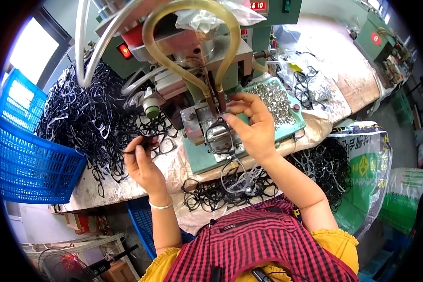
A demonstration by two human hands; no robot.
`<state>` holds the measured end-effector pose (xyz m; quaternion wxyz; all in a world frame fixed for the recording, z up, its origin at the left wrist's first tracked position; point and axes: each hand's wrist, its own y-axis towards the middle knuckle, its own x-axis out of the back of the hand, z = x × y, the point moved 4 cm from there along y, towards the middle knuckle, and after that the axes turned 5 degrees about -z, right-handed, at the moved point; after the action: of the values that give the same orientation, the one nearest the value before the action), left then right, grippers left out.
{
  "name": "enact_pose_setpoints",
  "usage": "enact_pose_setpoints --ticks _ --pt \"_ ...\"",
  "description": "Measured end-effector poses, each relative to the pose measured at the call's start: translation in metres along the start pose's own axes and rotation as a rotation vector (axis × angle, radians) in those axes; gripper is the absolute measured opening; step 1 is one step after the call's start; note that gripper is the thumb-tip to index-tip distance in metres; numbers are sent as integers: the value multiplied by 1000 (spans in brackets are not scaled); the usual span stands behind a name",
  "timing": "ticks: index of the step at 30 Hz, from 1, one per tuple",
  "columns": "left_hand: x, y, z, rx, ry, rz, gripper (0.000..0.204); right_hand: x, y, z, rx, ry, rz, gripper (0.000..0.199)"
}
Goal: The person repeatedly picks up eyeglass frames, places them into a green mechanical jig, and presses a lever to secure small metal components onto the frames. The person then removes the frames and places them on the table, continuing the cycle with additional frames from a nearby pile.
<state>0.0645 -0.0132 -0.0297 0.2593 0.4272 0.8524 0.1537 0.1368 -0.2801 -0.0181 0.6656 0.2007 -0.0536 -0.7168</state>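
A black eyeglass frame [231, 141] sits at the metal fixture [217, 131] of a green bench machine, under its upright pressing head [211, 94]. My right hand [254, 126] grips this frame's upper end, thumb against it and fingers curled beside the head. Exactly where the fingertips meet it is partly hidden. Off to the left, my left hand [144, 164] is closed on another black eyeglass frame [148, 143], held between thumb and fingers above the table. Right of the fixture, a turquoise tray [293, 123] holds many small silvery metal parts [273, 99].
A tall heap of black eyeglass frames [87, 110] stands at the left, beside a blue plastic basket [33, 162]. More dark frames [207, 193] lie along the near edge and in a sack [369, 164] at right. Clear and yellowish hoses [148, 33] loop over the machine.
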Motion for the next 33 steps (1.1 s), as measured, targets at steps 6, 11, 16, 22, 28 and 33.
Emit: enact_pose_setpoints --ticks 6,11,16,22,28,33 --pt "-46 -14 -73 -482 -67 324 18 -13 -12 23 -265 262 -38 46" --pt "-88 -42 -64 -521 159 557 7 -11 -13 35 -102 90 46 50" --pt "-90 -36 -60 -414 63 445 12 -13 -4 24 -122 36 62 52" --pt "-63 -5 -84 -462 11 419 24 1 -3 6 -125 46 -16 32" --pt "-77 22 -76 -329 64 157 16 -14 -9 -2 -184 252 -47 35" --pt "-82 26 -73 -325 27 204 19 -18 -11 -8 -126 379 -58 39"
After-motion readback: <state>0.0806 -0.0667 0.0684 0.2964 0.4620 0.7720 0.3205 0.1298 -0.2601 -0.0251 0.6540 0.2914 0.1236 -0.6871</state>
